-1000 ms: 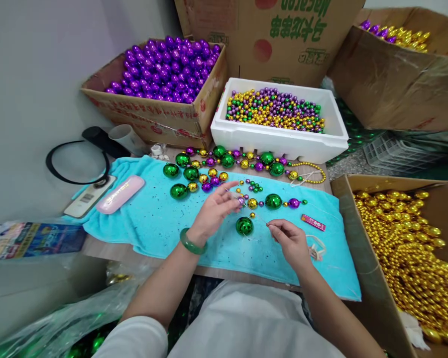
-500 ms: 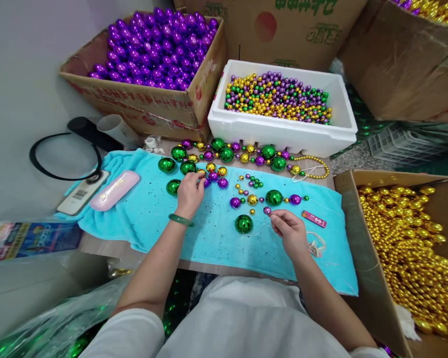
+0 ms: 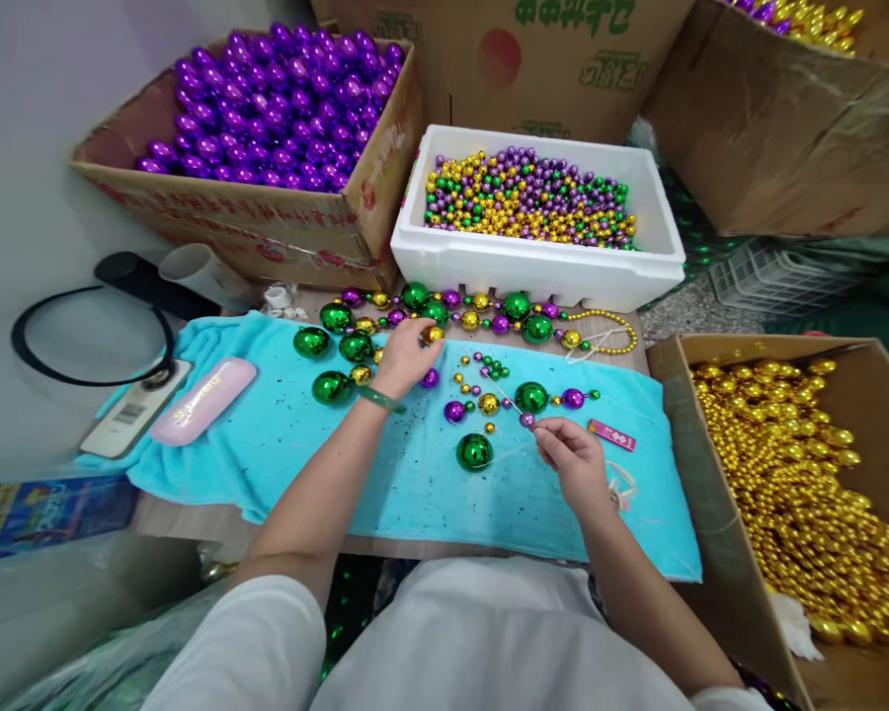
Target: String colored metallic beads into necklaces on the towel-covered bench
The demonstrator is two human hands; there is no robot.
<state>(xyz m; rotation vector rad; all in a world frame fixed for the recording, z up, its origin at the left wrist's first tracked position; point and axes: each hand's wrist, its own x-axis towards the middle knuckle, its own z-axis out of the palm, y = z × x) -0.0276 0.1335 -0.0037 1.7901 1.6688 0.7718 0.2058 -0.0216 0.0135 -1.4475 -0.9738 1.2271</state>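
Note:
My left hand (image 3: 406, 357), with a green bangle (image 3: 382, 398) at its wrist, has its fingertips closed round a shiny gold bead (image 3: 433, 335). A purple bead (image 3: 430, 377) lies just below those fingers. My right hand (image 3: 572, 456) pinches a thin needle (image 3: 510, 403), which points up and left. A small purple bead (image 3: 526, 421) sits on the needle at the fingertips. Thread trails toward a large green bead (image 3: 475, 451). Above the right hand lies a strung piece with another large green bead (image 3: 531, 397). Small loose beads (image 3: 496, 367) lie near the needle tip.
A turquoise towel (image 3: 282, 444) covers the table. A finished-looking bead strand (image 3: 517, 306) runs along its back. Behind stand a white foam box (image 3: 533, 262) of small beads and a carton (image 3: 267, 222) of purple beads. A carton (image 3: 718, 474) of gold beads stands right.
My left hand has moved right and slightly up, onto a gold bead. My right hand still pinches near the small purple bead, and the needle shows more clearly. The whole view has shifted slightly.

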